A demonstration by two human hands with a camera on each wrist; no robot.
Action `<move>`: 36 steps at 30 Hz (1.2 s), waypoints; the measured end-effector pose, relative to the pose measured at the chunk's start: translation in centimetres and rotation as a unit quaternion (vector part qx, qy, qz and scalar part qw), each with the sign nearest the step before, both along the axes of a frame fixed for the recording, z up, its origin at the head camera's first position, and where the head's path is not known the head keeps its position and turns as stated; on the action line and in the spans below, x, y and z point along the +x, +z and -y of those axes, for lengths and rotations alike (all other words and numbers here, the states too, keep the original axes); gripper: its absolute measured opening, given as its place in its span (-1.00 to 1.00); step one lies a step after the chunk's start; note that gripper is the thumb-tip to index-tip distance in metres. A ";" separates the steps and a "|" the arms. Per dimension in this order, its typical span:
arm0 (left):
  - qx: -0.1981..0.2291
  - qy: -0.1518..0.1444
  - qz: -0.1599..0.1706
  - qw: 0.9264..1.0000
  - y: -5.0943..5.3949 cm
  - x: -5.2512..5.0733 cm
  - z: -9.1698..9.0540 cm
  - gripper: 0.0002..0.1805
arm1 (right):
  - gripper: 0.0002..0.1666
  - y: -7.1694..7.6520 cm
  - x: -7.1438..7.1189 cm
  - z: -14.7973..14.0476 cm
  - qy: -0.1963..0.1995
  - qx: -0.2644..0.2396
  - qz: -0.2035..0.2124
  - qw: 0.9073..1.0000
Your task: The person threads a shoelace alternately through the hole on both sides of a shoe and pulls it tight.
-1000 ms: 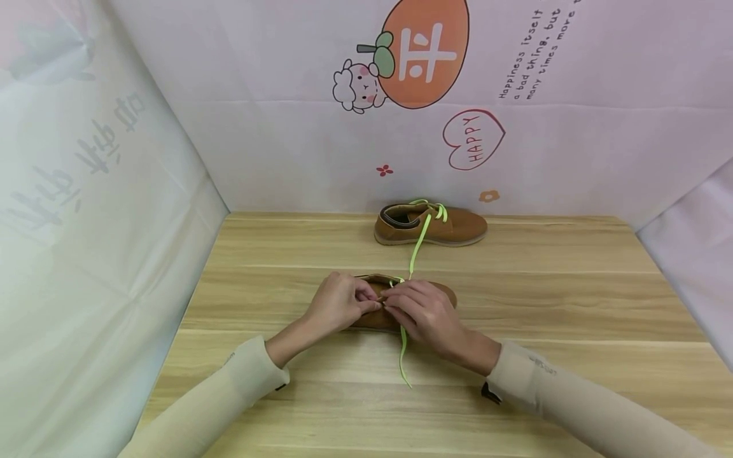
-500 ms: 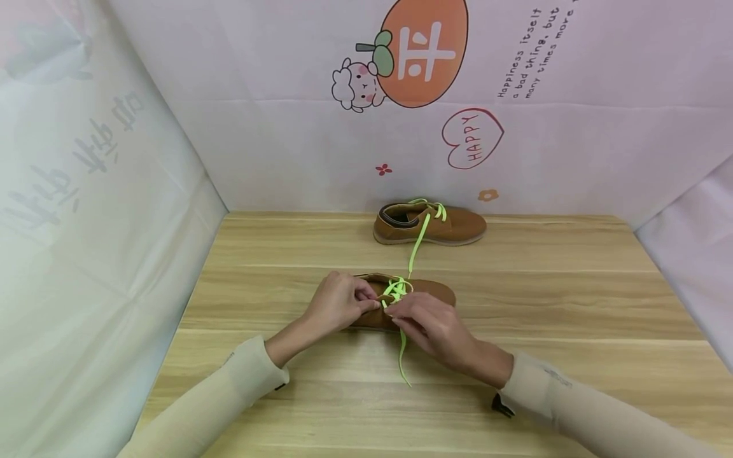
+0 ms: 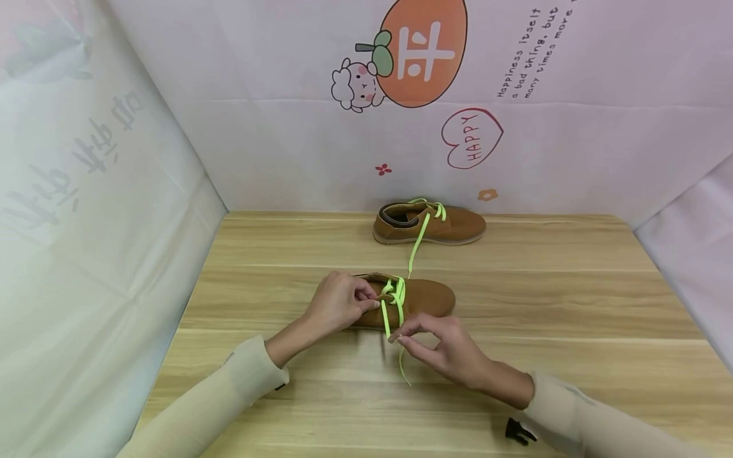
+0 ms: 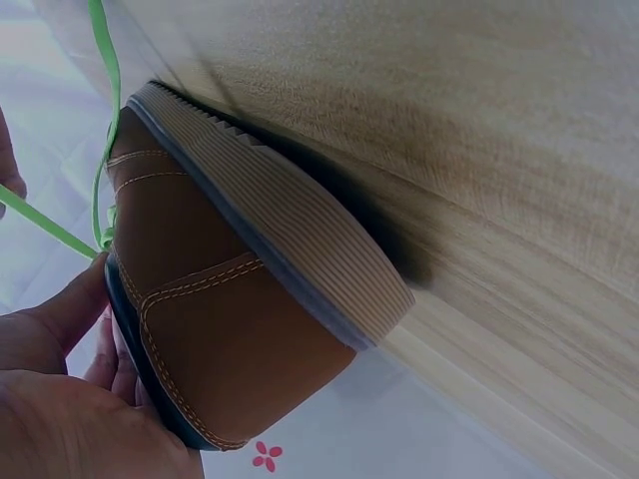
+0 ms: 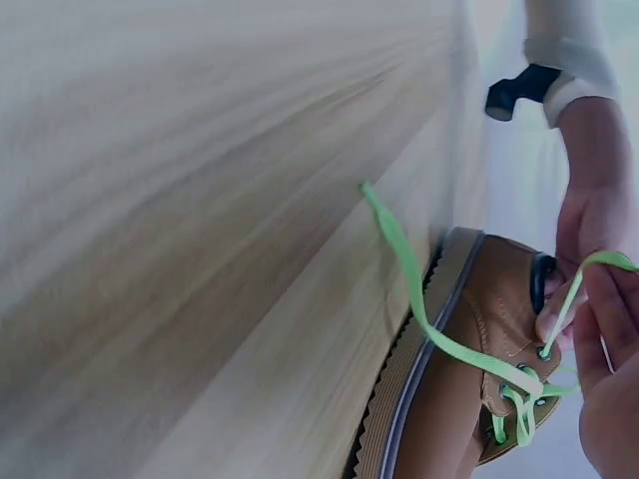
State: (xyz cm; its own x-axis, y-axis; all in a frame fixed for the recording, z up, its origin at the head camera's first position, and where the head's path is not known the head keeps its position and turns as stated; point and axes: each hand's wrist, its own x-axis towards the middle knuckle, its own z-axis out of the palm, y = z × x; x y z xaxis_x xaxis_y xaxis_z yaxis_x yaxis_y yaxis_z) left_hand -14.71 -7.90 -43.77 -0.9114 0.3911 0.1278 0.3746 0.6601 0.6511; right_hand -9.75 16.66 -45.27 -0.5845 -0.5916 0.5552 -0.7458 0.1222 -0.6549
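Observation:
A brown shoe (image 3: 431,296) with bright green laces sits on the table, its toe to the right. My left hand (image 3: 339,304) pinches the edge of its opening beside the top eyelets. In the left wrist view, thumb and fingers lie either side of the shoe's collar (image 4: 130,339). With thumb and index finger my right hand (image 3: 449,348) pinches a green lace (image 3: 385,319), which runs taut from an eyelet near the left fingertips. Another lace end (image 5: 411,279) hangs loose over the shoe's near side onto the table. The left hand covers the heel in the head view.
A second brown shoe (image 3: 462,226) stands at the table's back edge, green-laced, one lace end trailing forward. Printed white cloth (image 3: 286,159) rises behind and at both sides. Bare wooden table (image 3: 544,305) shows right of the shoes.
My right hand has moved from the eyelets toward me and slightly right, drawing the lace out through the eyelet. The lace loop over the shoe has shrunk. My left hand stays where it was.

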 end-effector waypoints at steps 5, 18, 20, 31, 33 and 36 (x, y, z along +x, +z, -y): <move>0.004 0.005 0.007 1.000 0.0 0.0 -0.1 -0.90 | -0.69 0.4 0.9 -0.5 0.024 -0.010 0.120 0.992; -0.001 0.012 -0.001 1.000 0.0 0.1 -0.2 -0.90 | -0.83 0.9 2.5 -2.4 0.060 0.002 0.219 0.974; -0.004 0.012 -0.001 1.000 -0.1 0.1 -0.2 -0.89 | -0.83 0.8 2.5 -2.9 0.049 0.004 0.228 0.972; -0.005 0.018 -0.027 0.999 -0.3 0.2 -0.3 -0.89 | -0.86 0.4 2.4 -6.2 0.026 0.026 0.239 0.970; -0.004 0.019 -0.030 0.999 -0.4 0.2 -0.3 -0.89 | -0.84 0.3 2.4 -6.6 0.031 0.025 0.234 0.971; -0.003 0.019 -0.030 0.999 -0.4 0.3 -0.3 -0.89 | -0.82 0.4 2.4 -7.0 0.031 0.023 0.228 0.973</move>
